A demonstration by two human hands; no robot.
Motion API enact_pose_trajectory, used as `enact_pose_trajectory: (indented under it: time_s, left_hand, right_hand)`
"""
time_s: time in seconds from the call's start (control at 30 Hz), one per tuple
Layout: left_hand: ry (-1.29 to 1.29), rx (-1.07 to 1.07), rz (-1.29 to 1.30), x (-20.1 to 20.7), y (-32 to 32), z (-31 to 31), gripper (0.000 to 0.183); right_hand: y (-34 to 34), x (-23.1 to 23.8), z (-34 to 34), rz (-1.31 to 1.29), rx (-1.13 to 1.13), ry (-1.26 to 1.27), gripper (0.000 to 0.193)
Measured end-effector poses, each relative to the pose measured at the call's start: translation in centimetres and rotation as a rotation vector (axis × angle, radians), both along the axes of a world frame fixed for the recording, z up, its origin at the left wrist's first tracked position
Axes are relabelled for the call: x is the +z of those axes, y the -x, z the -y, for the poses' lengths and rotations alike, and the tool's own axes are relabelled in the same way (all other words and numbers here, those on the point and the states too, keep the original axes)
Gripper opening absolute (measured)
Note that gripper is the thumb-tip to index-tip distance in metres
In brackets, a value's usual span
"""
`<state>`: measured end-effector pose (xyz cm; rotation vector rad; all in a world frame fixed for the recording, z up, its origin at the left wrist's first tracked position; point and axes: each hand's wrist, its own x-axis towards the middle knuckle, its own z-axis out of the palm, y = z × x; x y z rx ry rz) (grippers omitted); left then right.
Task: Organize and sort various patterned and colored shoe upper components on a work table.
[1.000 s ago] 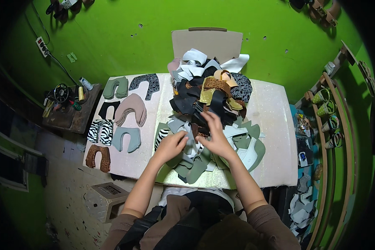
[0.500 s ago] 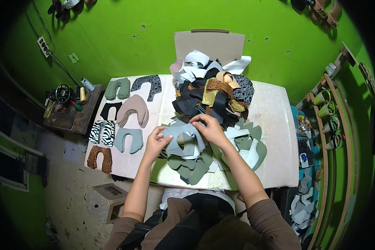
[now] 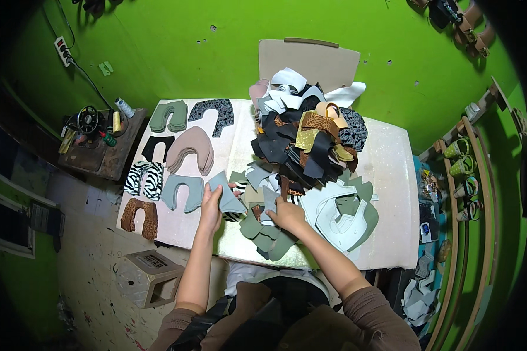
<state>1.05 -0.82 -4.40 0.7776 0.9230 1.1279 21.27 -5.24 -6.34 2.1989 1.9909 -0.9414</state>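
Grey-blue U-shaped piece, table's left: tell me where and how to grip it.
The grey-blue U-shaped piece is probably best pinched at its curved bend, coming from the near side, thumb inside the U, fingers over the outer edge: it lies flat, bend away from the person, opening toward them.

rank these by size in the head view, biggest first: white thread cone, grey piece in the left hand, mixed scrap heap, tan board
1. Mixed scrap heap
2. Tan board, partly hidden
3. Grey piece in the left hand
4. White thread cone
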Motion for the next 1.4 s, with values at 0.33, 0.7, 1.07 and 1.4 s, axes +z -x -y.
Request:
enact_pose_trajectory:
  time_s: [0.33, 0.7, 1.07, 1.4]
  left_hand:
    - [0.015, -0.049, -0.046, 0.0, -0.5, -0.3, 0.03]
    - [-0.115, -0.153, -0.083, 2.7, -1.7, -1.6, 0.04]
    - [-0.108, -0.49, -0.198, 5.0, -4.3, -0.6, 0.054]
    - [0.086, -0.655, 0.068, 5.0, -4.8, 1.5, 0.048]
  right_hand:
    - [-0.8, 4.1, 0.6, -0.438, -0.007, -0.442, 0.025]
    - [-4.1, 11.7, 0.3, -0.76, 0.057, -0.806, 0.022]
    - [-3.3, 14.0, -1.2, -0.666, 0.525, -0.692, 0.021]
    - [-2.8, 12.4, -1.8, -0.655, 0.465, -0.712, 0.024]
